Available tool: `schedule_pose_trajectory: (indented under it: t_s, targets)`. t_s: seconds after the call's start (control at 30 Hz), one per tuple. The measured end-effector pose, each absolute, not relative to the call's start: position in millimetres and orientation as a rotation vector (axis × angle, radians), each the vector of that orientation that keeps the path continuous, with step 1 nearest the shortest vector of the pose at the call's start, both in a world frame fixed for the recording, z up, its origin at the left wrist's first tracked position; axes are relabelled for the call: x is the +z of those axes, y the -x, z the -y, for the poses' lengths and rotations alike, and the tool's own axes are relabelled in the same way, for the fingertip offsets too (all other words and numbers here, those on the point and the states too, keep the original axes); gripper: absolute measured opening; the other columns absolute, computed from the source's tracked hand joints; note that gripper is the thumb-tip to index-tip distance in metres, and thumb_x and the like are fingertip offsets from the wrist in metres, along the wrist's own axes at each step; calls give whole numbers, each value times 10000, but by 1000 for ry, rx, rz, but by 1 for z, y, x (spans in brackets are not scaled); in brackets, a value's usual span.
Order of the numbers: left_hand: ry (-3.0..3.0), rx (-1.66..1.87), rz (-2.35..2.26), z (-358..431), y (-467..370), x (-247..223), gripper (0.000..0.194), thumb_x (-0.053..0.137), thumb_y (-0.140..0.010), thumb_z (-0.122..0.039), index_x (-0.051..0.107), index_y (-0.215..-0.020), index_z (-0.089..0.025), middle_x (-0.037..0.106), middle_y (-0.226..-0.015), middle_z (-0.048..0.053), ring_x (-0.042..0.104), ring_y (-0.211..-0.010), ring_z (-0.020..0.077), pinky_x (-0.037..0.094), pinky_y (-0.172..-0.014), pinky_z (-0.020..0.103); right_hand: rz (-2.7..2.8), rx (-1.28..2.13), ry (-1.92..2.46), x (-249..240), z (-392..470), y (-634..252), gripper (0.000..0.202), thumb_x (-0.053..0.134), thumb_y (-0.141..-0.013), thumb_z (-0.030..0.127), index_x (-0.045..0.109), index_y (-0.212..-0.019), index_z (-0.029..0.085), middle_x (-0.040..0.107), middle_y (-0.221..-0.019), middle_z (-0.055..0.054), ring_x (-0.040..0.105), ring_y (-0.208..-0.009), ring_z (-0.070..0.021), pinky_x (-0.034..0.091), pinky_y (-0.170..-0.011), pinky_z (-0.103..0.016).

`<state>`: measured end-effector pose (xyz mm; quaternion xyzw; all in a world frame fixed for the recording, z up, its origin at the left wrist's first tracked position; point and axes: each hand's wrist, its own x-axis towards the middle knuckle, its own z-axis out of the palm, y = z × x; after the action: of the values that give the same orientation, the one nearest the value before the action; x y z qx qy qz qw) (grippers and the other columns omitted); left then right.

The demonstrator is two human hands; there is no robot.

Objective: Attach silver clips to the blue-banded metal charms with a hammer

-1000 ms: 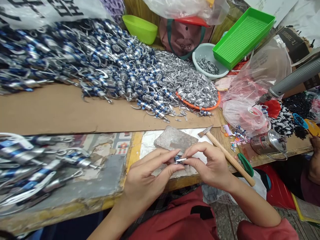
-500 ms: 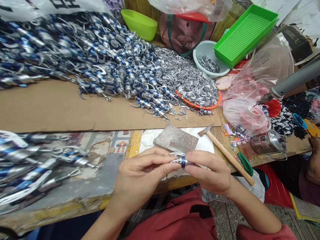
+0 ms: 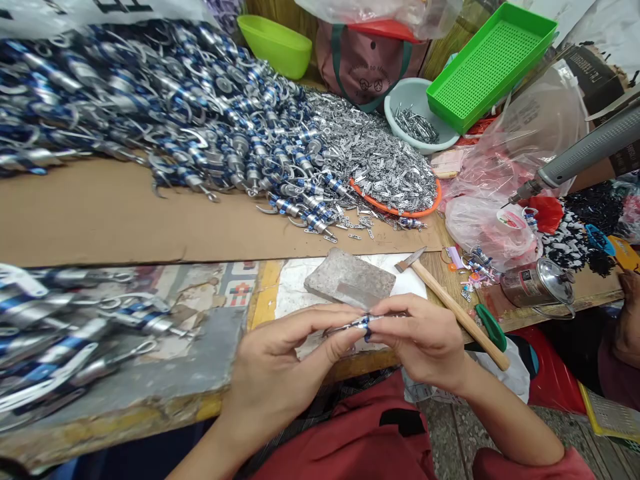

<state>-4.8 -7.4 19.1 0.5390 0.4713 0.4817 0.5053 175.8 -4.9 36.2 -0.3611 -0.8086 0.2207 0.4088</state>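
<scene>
Between the fingertips of both hands sits a small blue-and-silver metal fitting [image 3: 367, 323], mostly covered by the fingers. My left hand [image 3: 285, 360] pinches its left end, with a thin metal lever showing between thumb and forefinger. From the other side, the thumb and fingers of my right hand [image 3: 420, 340] grip the right end. Just beyond the fingertips lies a grey stone block [image 3: 347, 275] with a flat metal strip [image 3: 356, 295] on it. To its right rests a hammer [image 3: 450, 310] with a wooden handle.
Blue-and-silver fittings [image 3: 225, 127] are heaped on cardboard [image 3: 90, 220]; more [image 3: 55, 333] lie at left. Small metal plates [image 3: 395, 170] fill an orange-rimmed tray. A bowl [image 3: 425, 93] holds pins. A power screwdriver [image 3: 575, 157] hangs at right, above a metal mug [image 3: 535, 287]. Another person's hand [image 3: 627, 313] shows.
The fitting has been turned in my fingers, so less of its blue band shows and the lever now points left. Both hands stay at nearly the same place.
</scene>
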Motion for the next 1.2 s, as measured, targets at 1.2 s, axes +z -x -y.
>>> schedule_pose_trajectory:
  t_s: [1.2]
  targets:
    - [-688,957,-1002,-11,0,10,836,815,-544,-179,445,-1292,-132,699,-652,-23,664,-621,123,554,-606,192,2614,92,962,53,-24,-174,257,403,-866,59,641,-872,156,636,-767,-57,540,-689,-142,417,-612,-253]
